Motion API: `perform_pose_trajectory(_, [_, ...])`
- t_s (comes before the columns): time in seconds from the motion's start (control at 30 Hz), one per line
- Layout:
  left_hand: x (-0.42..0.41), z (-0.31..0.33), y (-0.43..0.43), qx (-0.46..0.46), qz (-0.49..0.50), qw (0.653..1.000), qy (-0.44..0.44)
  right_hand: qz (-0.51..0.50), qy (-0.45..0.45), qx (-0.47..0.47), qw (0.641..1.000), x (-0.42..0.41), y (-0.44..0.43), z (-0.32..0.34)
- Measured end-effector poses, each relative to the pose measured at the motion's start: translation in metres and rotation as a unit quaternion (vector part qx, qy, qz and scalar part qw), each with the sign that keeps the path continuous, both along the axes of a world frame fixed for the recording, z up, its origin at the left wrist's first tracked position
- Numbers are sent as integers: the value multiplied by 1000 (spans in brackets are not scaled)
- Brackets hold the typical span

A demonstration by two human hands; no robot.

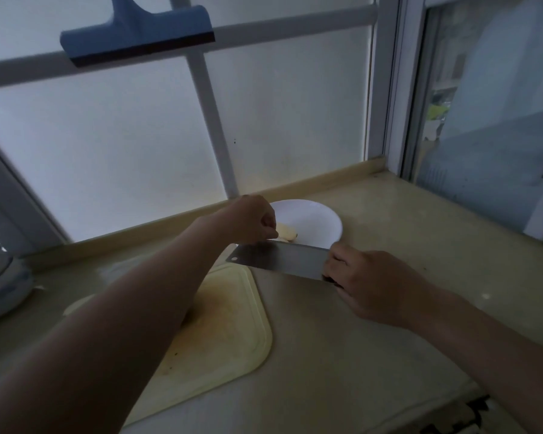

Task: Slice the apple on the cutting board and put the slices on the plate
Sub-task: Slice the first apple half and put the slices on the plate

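The apple is now pale slices (287, 234) lying in a small heap on the left part of the white plate (318, 219), which stands on the counter (342, 355) just beyond the far right corner of the cutting board (229, 336). The plate is that close probably so that cut pieces travel only a short way. The right hand (369, 285) is wrapped round the handle of a broad knife (279, 258), with its fingers closed tight on it. It holds the blade low and nearly level, its far edge at the near rim of the plate; I judge that the flat steel serves as a scoop to carry slices over. The left hand (254, 219) reaches across from the left, over the far corner of the board, and its fingers curl down at that far edge of the blade, right beside the slices. Whether it pinches 1 slice or only pushes it off the steel I cannot tell, as the fingertips are small and dim. The 2 hands thus meet at the plate's near left rim, 1 bearing, 1 clearing. No apple shows on the part of the board that is visible, though the left forearm hides a strip of it, so the work looks close to done. A blue squeegee (137, 32) hangs on the window bar far above.
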State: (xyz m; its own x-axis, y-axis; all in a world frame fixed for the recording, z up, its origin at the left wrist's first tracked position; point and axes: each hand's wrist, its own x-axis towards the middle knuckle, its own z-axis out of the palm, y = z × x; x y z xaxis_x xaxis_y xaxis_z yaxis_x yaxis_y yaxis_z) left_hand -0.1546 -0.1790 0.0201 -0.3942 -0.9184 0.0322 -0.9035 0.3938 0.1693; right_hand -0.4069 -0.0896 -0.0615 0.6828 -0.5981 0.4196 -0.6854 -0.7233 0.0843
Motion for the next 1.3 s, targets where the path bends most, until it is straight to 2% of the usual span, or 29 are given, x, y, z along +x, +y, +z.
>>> perform_pose_trajectory(0.23, [-5,-7,2,-13,43,999,-12,-7,2,-11,1000,5,7,5])
perform_pose_trajectory(0.37, [-4,-8,-3,-77,91,992,-51,-15,4,1,1000,2,7,4])
perform_pose_trajectory(0.5, [-5,-8,-8,-91,115,989,-15,-33,22,11,999,-4,5,2])
perform_pose_trajectory(0.77, [-4,-11,-16,-15,124,989,75,-26,10,25,999,-8,7,6])
perform_pose_trajectory(0.87, [-3,-3,-8,-49,141,984,95,-37,9,38,999,-6,7,8])
perform_pose_trajectory(0.97, [6,10,6,-123,159,973,118,-67,19,69,995,3,12,16])
perform_pose_trajectory(1.07, [25,30,24,-174,178,955,163,-87,-9,100,991,19,20,27])
perform_pose_trajectory(1.2, [64,48,58,-177,198,944,195,-108,-79,157,978,52,33,40])
perform_pose_trajectory(1.3, [98,44,88,-160,216,947,174,-131,-110,216,961,88,44,48])
